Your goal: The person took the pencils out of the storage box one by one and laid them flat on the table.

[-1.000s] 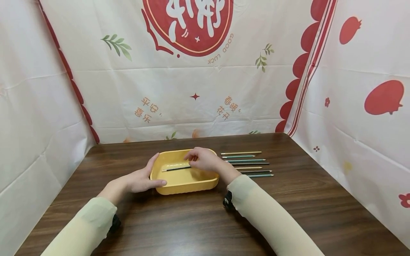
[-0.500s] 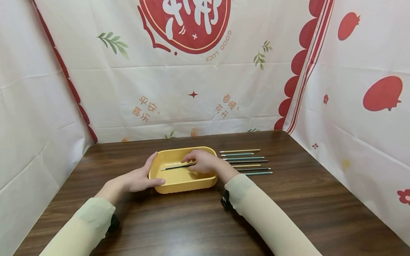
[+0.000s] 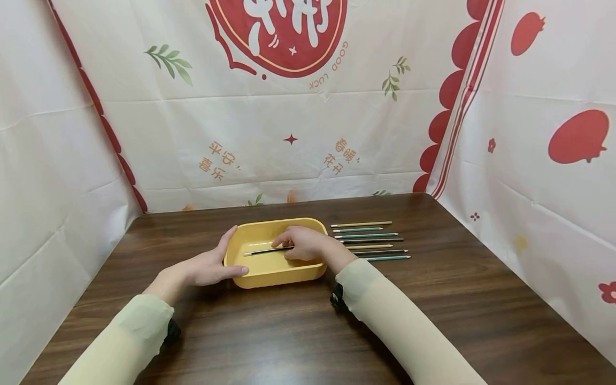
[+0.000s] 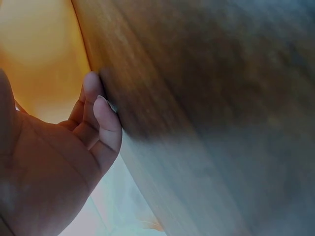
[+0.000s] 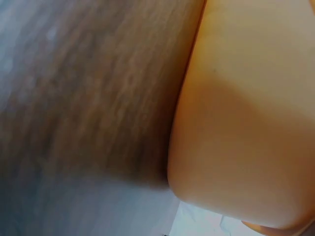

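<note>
A yellow rectangular tray (image 3: 276,278) with rounded corners stands on the table. My left hand (image 3: 208,266) holds its left end, thumb along the near rim and fingers at the outer wall. The left wrist view shows these fingers (image 4: 108,118) bent against the yellow side. Inside the tray lies a black pencil (image 3: 262,252) with a pale tip at its left end. My right hand (image 3: 308,244) reaches in over the right rim and pinches the pencil's right part, which the fingers hide. From the right wrist, only the tray's outer wall (image 5: 241,142) shows, not the hand.
Right of the tray, several pencils lie roughly parallel on the brown table (image 3: 298,331), among them a yellow pencil (image 3: 362,224) and a teal pencil (image 3: 389,258). The right forearm crosses in front of their left ends. A printed white cloth (image 3: 269,123) hangs behind and at both sides.
The right hand has lowered slightly into the tray, its fingers now closer round the black pencil. The left hand keeps its place on the tray. The head view has shifted a little.
</note>
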`<state>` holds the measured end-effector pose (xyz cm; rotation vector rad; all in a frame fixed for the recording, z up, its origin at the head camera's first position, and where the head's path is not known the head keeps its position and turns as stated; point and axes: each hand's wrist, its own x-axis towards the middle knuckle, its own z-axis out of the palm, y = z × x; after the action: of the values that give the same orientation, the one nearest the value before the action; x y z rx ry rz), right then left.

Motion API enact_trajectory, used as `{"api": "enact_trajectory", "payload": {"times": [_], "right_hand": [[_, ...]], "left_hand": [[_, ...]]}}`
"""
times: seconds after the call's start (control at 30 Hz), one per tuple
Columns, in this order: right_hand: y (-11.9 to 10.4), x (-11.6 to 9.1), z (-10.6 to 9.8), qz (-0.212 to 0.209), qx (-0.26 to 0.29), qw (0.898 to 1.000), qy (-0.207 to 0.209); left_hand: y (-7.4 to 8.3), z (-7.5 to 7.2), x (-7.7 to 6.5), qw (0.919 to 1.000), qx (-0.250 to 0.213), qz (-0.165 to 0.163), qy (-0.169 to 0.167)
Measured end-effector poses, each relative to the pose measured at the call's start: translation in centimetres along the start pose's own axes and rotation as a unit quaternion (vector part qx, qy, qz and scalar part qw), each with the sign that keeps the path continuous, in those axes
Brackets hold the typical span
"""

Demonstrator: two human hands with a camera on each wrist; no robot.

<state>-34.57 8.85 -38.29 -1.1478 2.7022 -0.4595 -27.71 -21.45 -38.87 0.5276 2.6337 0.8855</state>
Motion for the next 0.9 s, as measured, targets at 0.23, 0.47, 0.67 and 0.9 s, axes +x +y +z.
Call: {"api": "enact_trajectory", "payload": {"times": [0.23, 0.47, 0.67, 0.9], "right_hand": [[0.12, 0.08, 0.16, 0.011, 0.000, 1.000, -0.002], [0.19, 0.19, 0.08, 0.002, -0.017, 1.000, 0.010], [0.25, 0.18, -0.04, -0.006, -0.025, 1.000, 0.010], [0.38, 0.62, 0.06, -0.002, -0.020, 1.000, 0.011]], "left_hand": [[-0.06, 0.04, 0.07, 1.0000, 0.002, -0.003, -0.001], [0.10, -0.27, 0.08, 1.0000, 0.005, -0.004, -0.003], [0.25, -0.28, 0.12, 1.0000, 0.003, -0.002, -0.008], [0.20, -0.46, 0.18, 0.9999, 0.009, -0.003, -0.008]]}}
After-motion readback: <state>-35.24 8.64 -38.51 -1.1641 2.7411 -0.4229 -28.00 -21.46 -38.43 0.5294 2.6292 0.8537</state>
